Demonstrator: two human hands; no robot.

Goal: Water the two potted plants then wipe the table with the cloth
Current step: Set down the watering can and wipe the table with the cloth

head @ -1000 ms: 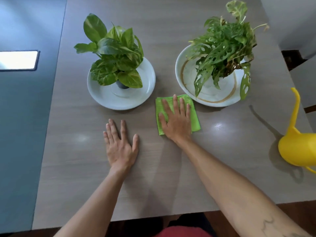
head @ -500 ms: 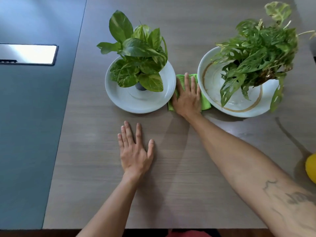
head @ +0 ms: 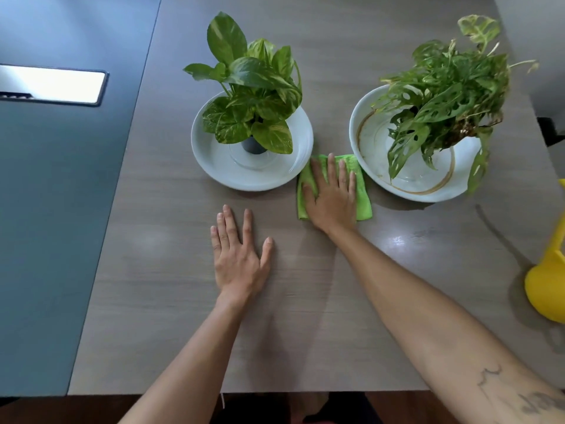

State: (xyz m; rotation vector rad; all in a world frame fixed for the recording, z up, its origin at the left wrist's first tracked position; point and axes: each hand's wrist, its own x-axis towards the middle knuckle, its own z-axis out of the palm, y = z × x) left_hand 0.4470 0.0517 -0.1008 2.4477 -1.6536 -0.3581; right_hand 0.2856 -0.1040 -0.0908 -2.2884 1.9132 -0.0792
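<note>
Green cloth (head: 363,197) pinned flat under the right hand (head: 333,198), fingers spread, between the two plates.
Bare table (head: 305,301) lies toward the body; left hand (head: 240,255) rests flat, fingers apart.

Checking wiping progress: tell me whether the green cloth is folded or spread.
Folded: the green microfibre cloth lies as a compact rectangle with layered edges, pressed flat under the right hand.

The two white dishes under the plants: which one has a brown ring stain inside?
The right-hand dish, under the plant with holed leaves. A brown ring runs round its inside. The left dish, under the broad-leaved plant, looks clean.
</note>
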